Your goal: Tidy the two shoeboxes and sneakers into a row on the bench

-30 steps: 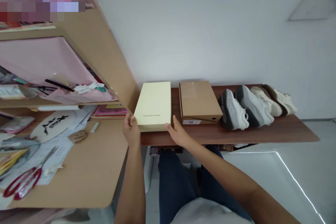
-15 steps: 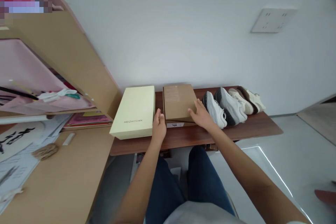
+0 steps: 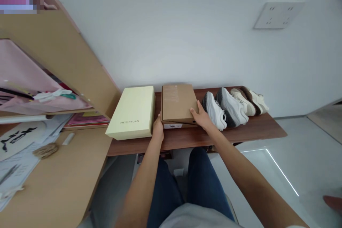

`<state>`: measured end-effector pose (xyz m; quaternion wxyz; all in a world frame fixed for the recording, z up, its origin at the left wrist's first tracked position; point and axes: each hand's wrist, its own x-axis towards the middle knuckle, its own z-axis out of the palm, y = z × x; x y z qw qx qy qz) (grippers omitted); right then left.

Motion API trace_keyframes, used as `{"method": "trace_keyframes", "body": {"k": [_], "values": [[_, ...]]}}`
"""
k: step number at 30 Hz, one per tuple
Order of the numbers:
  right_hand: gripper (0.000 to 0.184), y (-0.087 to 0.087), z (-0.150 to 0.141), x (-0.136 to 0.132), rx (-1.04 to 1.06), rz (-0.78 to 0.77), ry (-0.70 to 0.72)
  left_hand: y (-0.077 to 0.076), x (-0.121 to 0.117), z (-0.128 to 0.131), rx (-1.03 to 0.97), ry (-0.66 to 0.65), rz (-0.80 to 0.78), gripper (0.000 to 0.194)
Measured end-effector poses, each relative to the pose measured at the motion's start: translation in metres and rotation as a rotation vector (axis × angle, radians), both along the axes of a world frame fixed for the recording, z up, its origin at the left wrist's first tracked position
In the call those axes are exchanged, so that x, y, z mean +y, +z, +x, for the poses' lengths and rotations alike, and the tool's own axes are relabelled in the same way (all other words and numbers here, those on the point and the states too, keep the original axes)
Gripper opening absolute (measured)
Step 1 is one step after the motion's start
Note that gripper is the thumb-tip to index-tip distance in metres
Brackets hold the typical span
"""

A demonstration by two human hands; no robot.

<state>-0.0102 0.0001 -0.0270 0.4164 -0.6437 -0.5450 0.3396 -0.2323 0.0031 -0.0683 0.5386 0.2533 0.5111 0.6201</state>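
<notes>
A brown cardboard shoebox [image 3: 177, 102] lies on a dark wooden bench [image 3: 240, 131] against the wall. My left hand [image 3: 158, 129] presses its fingers on the box's near left corner. My right hand [image 3: 200, 115] grips the box's near right edge, thumb on the lid. Both hands hold the box between them. A pale yellow box [image 3: 133, 111] lies just left of it, next to my left hand.
Two pairs of white and cream sneakers [image 3: 231, 105] stand on the bench right of the brown box. A light wooden desk [image 3: 58, 181] with papers and a shelf unit [image 3: 61, 64] fills the left. Grey floor lies to the right.
My hands left the yellow box and moved right to the brown box, then closed on its two near corners. The view swung right.
</notes>
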Motion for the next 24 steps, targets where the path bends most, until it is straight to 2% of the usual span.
{"method": "trace_keyframes", "body": {"k": [3,8,11,13,16,21,24], "values": [[0.082,-0.001,0.001,-0.004,0.052,-0.012,0.004,0.015,-0.01,-0.002,-0.06,0.021,0.072,0.035],[0.074,-0.009,-0.006,-0.01,0.235,0.046,0.045,0.047,-0.033,-0.004,-0.105,0.123,0.036,0.042],[0.071,-0.013,-0.014,-0.015,0.262,0.035,0.061,0.063,-0.044,0.006,-0.211,0.14,0.143,0.038],[0.071,-0.009,-0.019,-0.02,0.22,0.018,0.062,0.07,-0.049,0.016,-0.235,0.132,0.226,0.038],[0.076,0.01,-0.027,-0.03,0.198,0.028,0.099,0.075,-0.051,0.032,-0.195,0.137,0.305,0.044],[0.085,0.058,-0.037,-0.043,0.29,0.075,0.227,0.082,-0.049,0.046,-0.03,0.102,0.34,0.053],[0.087,0.074,-0.039,-0.04,0.314,0.075,0.259,0.087,-0.048,0.049,0.049,0.055,0.329,0.056]]}}
